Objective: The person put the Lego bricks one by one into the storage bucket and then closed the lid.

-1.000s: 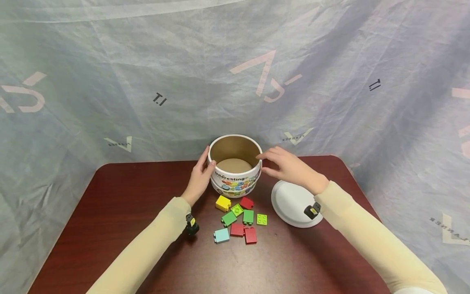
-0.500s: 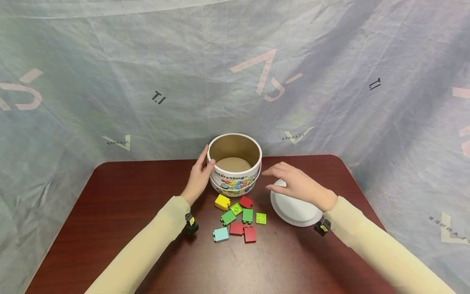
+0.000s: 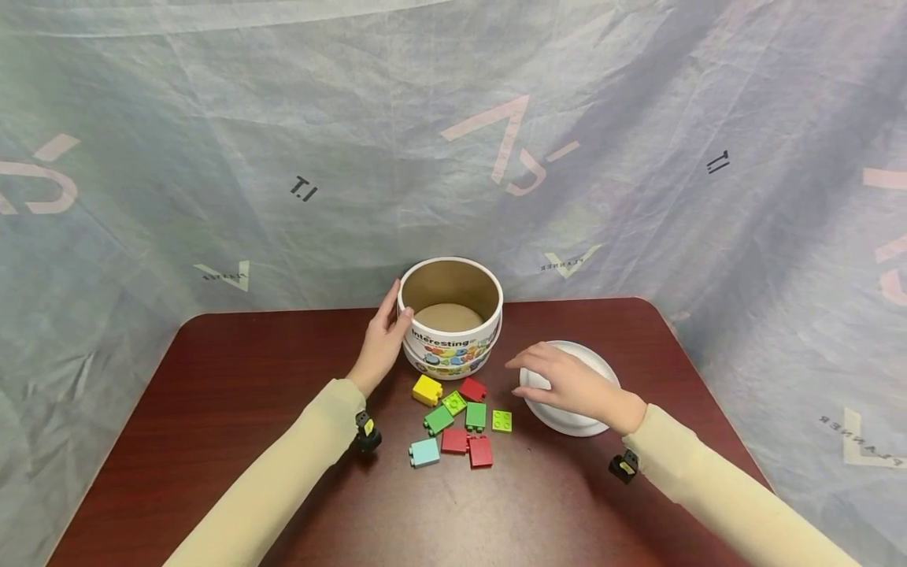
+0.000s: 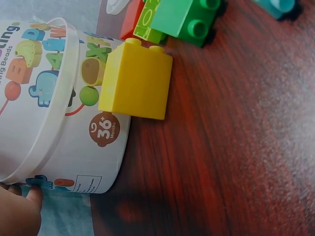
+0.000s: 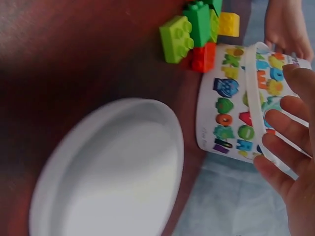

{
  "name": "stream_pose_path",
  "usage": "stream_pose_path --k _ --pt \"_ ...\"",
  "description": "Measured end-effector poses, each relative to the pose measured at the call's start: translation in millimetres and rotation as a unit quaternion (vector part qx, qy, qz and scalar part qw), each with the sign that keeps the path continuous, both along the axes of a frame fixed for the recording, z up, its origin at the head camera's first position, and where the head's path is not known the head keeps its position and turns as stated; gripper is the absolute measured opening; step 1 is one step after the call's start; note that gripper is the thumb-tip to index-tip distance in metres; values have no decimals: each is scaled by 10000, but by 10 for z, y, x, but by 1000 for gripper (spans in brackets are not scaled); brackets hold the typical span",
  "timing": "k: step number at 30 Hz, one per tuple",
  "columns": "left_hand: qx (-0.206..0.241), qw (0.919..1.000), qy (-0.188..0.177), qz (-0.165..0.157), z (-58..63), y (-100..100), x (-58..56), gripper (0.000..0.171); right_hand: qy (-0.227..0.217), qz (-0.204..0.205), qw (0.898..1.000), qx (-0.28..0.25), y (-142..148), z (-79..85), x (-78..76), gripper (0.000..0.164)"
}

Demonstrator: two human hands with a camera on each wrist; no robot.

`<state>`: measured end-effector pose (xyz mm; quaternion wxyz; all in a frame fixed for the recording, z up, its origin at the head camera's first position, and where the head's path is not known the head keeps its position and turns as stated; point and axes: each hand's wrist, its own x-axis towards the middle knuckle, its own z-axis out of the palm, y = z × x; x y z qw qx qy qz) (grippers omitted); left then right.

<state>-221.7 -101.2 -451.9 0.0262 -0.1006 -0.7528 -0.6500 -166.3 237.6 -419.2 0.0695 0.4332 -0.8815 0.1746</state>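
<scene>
In the head view, my left hand (image 3: 381,340) rests against the left side of a white toy bucket (image 3: 453,354). Its fingers look straight and the thumb lies near the rim; the left wrist view catches only the fingertips (image 4: 22,206) under the bucket wall. My right hand (image 3: 567,382) hovers over the white lid (image 3: 594,360), right of the bucket, fingers spread and holding nothing. Before the bucket lie toy building blocks: a yellow block (image 3: 427,390), a red block (image 3: 472,390), a green block (image 3: 475,416), a lime block (image 3: 501,420) and a light blue block (image 3: 424,452).
More blocks lie in the same group, among them a red block (image 3: 480,451) and a green block (image 3: 438,420). All stand on a dark red-brown table (image 3: 248,378). A grey fabric curtain (image 3: 354,157) hangs behind and at both sides.
My right hand has left the bucket's right rim and come down toward me, over the lid. The left hand stays against the bucket; the blocks have not moved.
</scene>
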Motion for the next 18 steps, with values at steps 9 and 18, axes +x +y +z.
stream_pose_path --k 9,18 --pt "54 9998 176 11 -121 -11 -55 64 110 152 9998 -92 11 -244 81 38" --pt "31 9999 134 20 -122 -14 -53 64 -190 142 9997 -69 -2 -445 180 34"
